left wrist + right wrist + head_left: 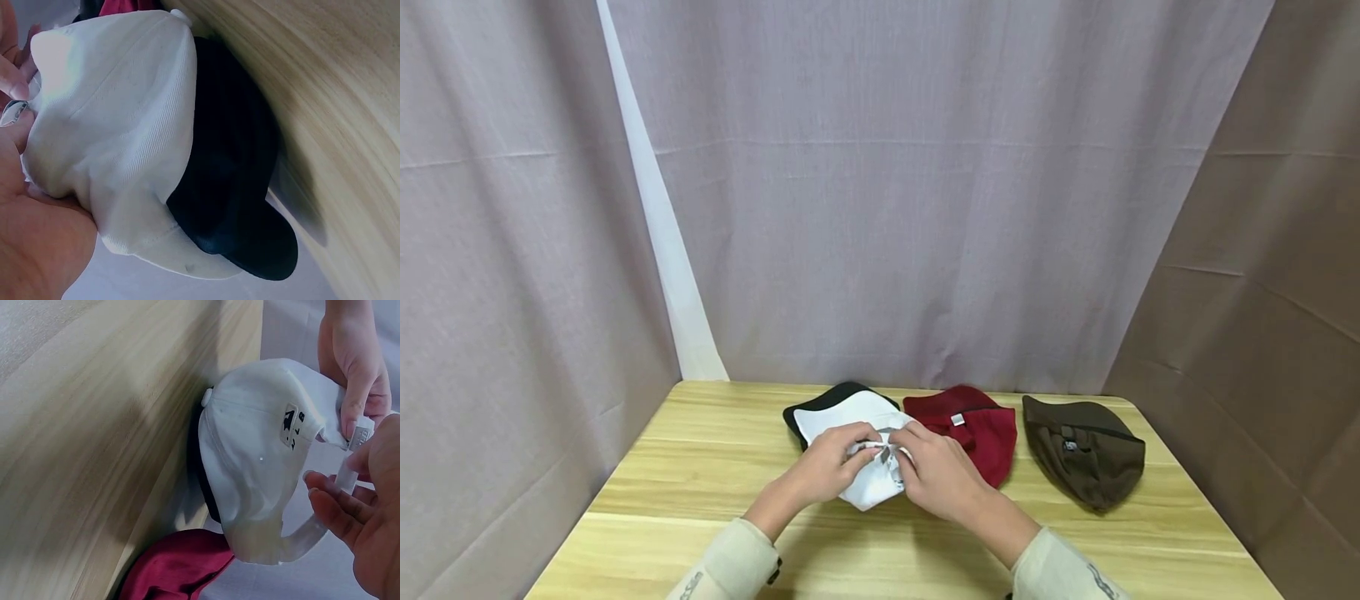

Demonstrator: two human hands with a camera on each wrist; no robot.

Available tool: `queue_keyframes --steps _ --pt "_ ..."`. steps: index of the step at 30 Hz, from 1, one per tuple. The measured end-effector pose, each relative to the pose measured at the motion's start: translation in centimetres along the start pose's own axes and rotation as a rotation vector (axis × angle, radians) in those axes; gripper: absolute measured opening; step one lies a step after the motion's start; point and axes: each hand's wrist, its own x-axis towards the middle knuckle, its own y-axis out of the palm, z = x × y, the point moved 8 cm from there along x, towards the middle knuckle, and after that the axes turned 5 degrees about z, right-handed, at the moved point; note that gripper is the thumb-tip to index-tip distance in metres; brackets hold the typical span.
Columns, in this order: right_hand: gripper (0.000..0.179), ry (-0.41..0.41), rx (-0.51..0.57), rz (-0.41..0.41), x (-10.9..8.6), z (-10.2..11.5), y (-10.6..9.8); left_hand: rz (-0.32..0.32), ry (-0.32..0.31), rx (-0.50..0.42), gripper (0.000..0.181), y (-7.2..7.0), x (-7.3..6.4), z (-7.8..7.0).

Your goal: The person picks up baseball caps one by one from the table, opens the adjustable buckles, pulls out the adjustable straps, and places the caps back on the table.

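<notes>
A white baseball cap (871, 485) lies over a black cap (228, 144), whose dark brim shows past the white one. With its thumb and fingers my left hand (831, 462) pinches the metal buckle (360, 435) at the back of the white cap. The right hand (942, 473) holds the loose white strap (307, 536) between thumb and fingers, close beside the buckle. In the right wrist view, a small dark logo patch (289, 425) shows on the cap's side. Whether the strap runs through the buckle is hidden by the fingers.
Right beside the white cap is a red cap (995, 442), and farther right a dark brown cap (1093, 471). All rest on a wooden table (700, 450). Curtains (880, 208) hang behind the table and along both sides.
</notes>
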Motion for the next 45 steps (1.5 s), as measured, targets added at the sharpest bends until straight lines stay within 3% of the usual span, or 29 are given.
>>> queue_keyframes --steps 16,29,36,45 --pt "0.014 -0.029 -0.009 -0.051 0.3 0.2 -0.2 0.005 0.008 0.010 0.005 -0.4 0.1 -0.2" --pt "0.018 0.059 0.039 -0.051 0.2 -0.9 0.0 0.013 0.008 -0.013 0.004 -0.5 -0.2 0.0" --pt "0.015 0.166 0.036 -0.026 0.0 -2.1 0.4 0.015 -0.013 -0.042 0.010 -0.7 -0.6 0.4" --pt "0.013 0.139 0.017 -0.073 -0.2 -2.1 0.0 -0.024 -0.024 0.031 0.011 -1.6 -1.8 1.1"
